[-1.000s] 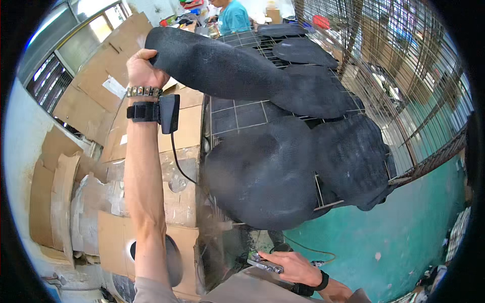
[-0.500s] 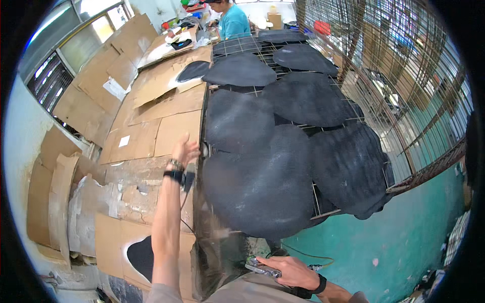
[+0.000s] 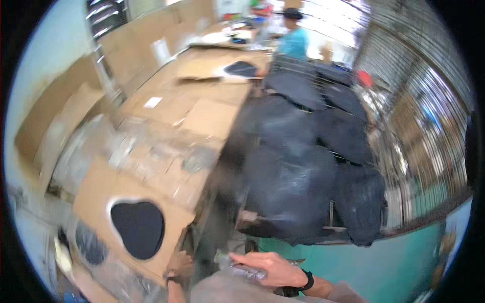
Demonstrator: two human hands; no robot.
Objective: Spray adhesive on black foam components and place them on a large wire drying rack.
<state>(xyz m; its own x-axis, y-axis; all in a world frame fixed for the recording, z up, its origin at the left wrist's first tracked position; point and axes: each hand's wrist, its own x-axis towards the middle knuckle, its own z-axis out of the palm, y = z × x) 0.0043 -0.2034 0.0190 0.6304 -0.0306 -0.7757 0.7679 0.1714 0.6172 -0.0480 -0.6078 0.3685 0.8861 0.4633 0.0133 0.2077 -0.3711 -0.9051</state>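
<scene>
While motion blur softens much of the view, we find the nearest black pad [image 3: 137, 230] lying flat on a cardboard sheet [image 3: 102, 186] at the near end of the table [image 3: 151, 164]. It is a rounded, lobed piece, and a white band marks the cardboard along its left and upper edge.

We record the right hand [image 3: 278, 270] as closed around a silver tool [image 3: 247, 271], which resembles a spray gun. The left hand [image 3: 179, 263] is beside the sheet's right edge, apart from the pad. We see nothing in it, but blur prevents us from telling how far its fingers are open or whether they touch the cardboard.

Beyond the gap to the right, we note more black pieces [image 3: 290, 187] overlapping on a wire rack [image 3: 331, 214]. A co-worker in a teal top [image 3: 294, 40] is at the far end.

In our judgement, the pad is light, thin and pliable, liable to sag or fold if lifted from one point. Its face may be tacky, though we cannot confirm this. We therefore advise taking hold at the rim, with fingertips underneath, and keeping the palm off the face.
</scene>
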